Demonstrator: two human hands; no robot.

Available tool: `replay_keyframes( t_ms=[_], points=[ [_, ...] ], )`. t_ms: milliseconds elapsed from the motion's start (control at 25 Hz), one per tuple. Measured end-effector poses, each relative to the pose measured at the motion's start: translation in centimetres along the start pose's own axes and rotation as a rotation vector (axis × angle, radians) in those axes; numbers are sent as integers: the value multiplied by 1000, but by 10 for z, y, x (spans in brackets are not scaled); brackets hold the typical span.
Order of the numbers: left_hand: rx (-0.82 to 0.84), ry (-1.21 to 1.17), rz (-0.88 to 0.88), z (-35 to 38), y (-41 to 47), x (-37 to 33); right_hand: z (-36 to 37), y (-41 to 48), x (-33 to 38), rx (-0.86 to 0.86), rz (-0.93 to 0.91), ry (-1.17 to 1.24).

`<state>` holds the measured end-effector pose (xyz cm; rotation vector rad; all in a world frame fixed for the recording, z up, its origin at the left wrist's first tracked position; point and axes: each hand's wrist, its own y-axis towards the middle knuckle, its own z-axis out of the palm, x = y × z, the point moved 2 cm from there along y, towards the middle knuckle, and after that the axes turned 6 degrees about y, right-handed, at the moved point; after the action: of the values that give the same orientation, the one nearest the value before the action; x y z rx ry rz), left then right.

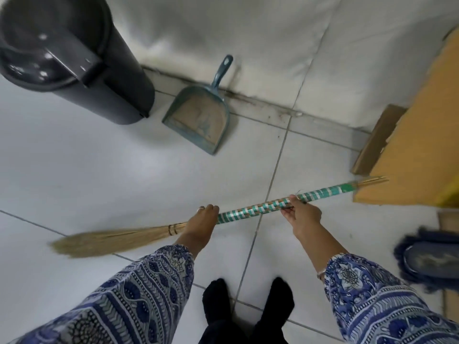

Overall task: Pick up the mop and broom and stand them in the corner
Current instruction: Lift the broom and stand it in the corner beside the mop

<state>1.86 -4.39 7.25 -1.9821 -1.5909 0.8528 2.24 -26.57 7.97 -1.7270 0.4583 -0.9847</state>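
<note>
Dry straw bristles and glossy green tape are seen on the broom (250,211); the bin (74,58) is shiny black plastic, the floor (87,170) smooth glazed tile

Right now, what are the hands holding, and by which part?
Both hold the broom by its green-wrapped handle: left hand near the bristle end, right hand farther up.

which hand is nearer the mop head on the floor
Right. The right hand grips the broom handle toward the mop head at the frame's right edge; the left hand grips by the bristles, farther from it.
</note>
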Motion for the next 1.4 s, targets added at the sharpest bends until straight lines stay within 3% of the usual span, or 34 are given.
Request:
replay_keyframes(
  t_ms=[360, 640, 1000, 1400],
  points=[
    [-202, -280, 115, -253, -163, -133, -41, -325, 232, 203, -713, -183],
    [-395, -419, 309, -356, -299, -303, -179, -522, 352, 131, -1120, -153],
    [-485, -385, 524, -321, -420, -557, -438, -587, 436, -14, -1341, -130],
    [-306, -398, 607, -252, -416, -787, -634, -522, 527, -114, -1346, -165]
  ],
)
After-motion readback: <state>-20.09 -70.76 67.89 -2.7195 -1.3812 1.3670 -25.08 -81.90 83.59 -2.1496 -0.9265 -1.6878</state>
